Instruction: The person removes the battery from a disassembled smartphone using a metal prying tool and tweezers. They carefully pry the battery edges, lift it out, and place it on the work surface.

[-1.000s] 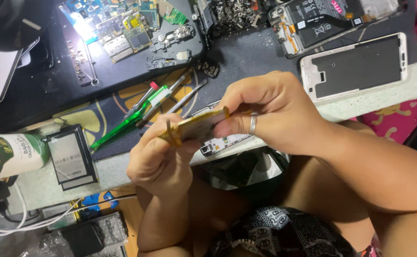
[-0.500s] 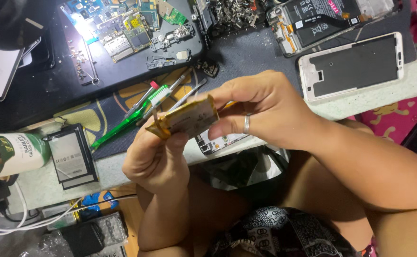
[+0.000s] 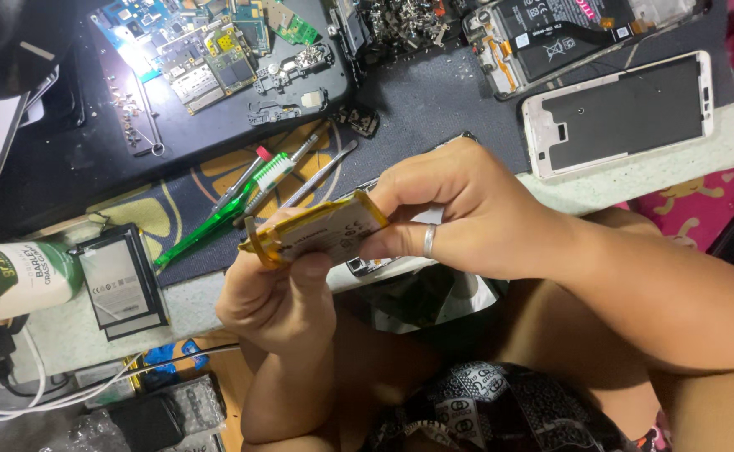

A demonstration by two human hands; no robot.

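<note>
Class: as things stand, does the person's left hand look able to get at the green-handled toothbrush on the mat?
Probably not at once: the left hand grips the flat gold battery together with the right hand. The toothbrush lies uncovered just beyond it.

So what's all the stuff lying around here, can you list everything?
flat battery pack: 1, pale with yellow tape edges, held between both hands
loose battery: 1, grey and black, left on the pad
green tool: 1, green, behind the held pack
tweezers: 1 pair, metal, beside the green tool
circuit boards: several, blue and green, top left tray
phone frame: 1, white rim, top right
opened phone: 1, dark, top edge
bottle: 1, green and white, far left
left hand: 1, under the pack
right hand: 1, ring on a finger, pinching the pack
</note>
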